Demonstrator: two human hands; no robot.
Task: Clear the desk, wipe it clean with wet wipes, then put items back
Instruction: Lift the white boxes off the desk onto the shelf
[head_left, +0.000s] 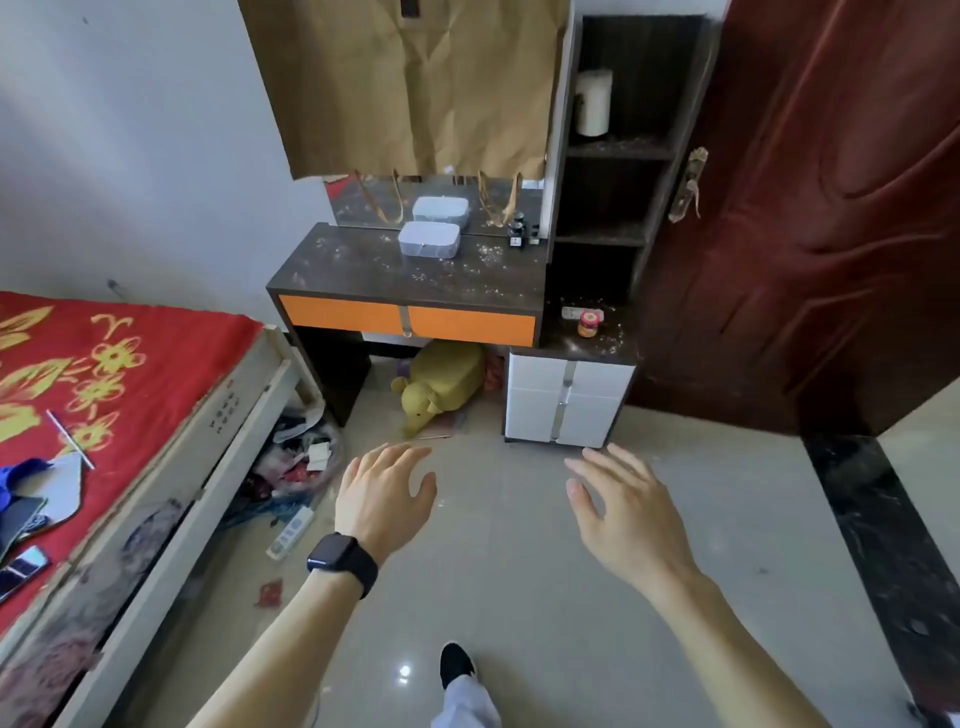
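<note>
Head view, looking down across a tiled floor toward the desk (374, 270). Dark desktop, speckled with pale crumbs and dust, orange drawer fronts below. On it, near the mirror at the back: a clear plastic box (429, 239) with a white lid, and small dark bottles (519, 233) off to its right, by the shelf unit. Lower side cabinet (566, 400) to the right, white-fronted, its dark top carrying a small jar (587, 323) with a red lid. Yellow plush toy (441, 382) on the floor under the desk. Red bedspread (104, 374) at far left.

Left hand (382, 499), black watch (343, 561) on the wrist: fingers spread loosely, palm down, holding nothing. Right hand (623, 512): fingers likewise open and relaxed, empty. Both in mid-air over the floor, well short of the desk.
</note>
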